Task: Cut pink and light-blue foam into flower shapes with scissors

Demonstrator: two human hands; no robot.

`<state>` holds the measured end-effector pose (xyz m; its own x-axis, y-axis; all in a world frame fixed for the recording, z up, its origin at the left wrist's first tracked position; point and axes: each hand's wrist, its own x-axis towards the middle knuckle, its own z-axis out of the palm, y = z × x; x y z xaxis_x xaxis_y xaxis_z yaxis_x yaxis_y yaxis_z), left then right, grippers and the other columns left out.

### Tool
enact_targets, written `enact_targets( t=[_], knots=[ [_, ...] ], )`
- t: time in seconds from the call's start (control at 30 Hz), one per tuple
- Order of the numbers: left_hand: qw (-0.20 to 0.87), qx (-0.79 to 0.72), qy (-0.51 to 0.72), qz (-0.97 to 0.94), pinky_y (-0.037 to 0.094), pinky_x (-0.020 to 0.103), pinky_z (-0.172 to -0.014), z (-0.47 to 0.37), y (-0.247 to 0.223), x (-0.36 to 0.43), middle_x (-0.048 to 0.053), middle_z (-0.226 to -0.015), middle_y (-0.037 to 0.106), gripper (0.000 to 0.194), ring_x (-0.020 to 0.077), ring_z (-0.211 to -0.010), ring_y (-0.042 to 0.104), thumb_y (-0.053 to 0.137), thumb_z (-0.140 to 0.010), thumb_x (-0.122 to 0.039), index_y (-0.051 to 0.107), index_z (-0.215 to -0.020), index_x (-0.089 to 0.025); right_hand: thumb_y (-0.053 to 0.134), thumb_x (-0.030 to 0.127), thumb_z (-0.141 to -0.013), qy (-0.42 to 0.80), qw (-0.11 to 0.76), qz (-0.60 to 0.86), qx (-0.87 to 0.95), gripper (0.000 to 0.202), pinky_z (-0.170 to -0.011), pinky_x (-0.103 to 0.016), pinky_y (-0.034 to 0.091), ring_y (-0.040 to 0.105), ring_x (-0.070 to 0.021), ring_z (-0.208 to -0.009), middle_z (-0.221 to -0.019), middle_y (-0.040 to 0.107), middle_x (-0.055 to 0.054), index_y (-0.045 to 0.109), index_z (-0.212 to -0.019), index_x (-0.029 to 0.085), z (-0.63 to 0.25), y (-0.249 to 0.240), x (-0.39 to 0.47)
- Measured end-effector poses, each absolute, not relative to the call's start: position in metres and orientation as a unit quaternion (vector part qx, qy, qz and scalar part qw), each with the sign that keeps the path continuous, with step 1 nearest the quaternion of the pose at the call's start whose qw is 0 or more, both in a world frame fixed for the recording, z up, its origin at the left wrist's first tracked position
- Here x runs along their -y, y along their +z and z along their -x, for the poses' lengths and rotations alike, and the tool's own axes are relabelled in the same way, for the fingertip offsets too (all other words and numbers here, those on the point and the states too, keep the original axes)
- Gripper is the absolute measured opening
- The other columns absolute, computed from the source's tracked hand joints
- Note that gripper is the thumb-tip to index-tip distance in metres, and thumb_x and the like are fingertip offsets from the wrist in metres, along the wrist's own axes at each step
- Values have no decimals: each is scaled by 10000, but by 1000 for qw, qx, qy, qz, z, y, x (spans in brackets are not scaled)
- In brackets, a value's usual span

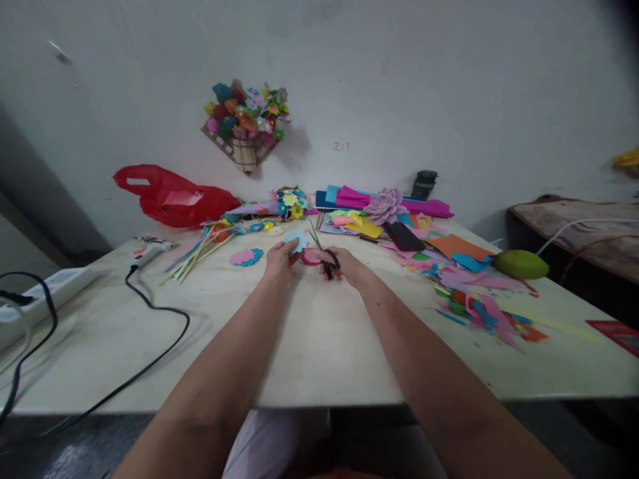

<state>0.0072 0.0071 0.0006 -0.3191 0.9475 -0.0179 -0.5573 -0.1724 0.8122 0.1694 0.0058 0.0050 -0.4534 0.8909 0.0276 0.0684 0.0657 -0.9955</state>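
Note:
My left hand (pixel 280 261) pinches a light blue scalloped cutout (pixel 298 241) between thumb and fingers. In my right hand (pixel 344 263) is a pair of scissors (pixel 314 233) with black handles, its thin blades apart and pointing up toward the wall. A round pink and red piece (pixel 310 257) lies between the two hands; whether either hand touches it I cannot tell. Left of my left hand, a pink scalloped cutout (pixel 243 257) overlaps a blue one on the table.
A glue gun (pixel 152 251) with a black cord and a power strip (pixel 44 299) are at left. Thin coloured strips (pixel 194 256) and a red plastic bag (pixel 174 199) sit behind. Right are a phone (pixel 403 236), coloured scraps (pixel 484 309) and a green fruit-like object (pixel 521 264).

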Motion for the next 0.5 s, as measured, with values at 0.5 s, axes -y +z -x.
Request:
enact_targets(
  t=[0.5],
  knots=[
    [536, -377, 719, -234, 542, 211, -576, -9, 0, -7, 37, -685, 662, 109, 124, -589, 652, 701, -706, -90, 607, -729, -140, 645, 495, -814, 550, 311, 371, 680, 339, -302, -163, 267, 524, -87, -387, -551, 620, -1, 617, -842, 158, -166, 5, -3]
  ],
)
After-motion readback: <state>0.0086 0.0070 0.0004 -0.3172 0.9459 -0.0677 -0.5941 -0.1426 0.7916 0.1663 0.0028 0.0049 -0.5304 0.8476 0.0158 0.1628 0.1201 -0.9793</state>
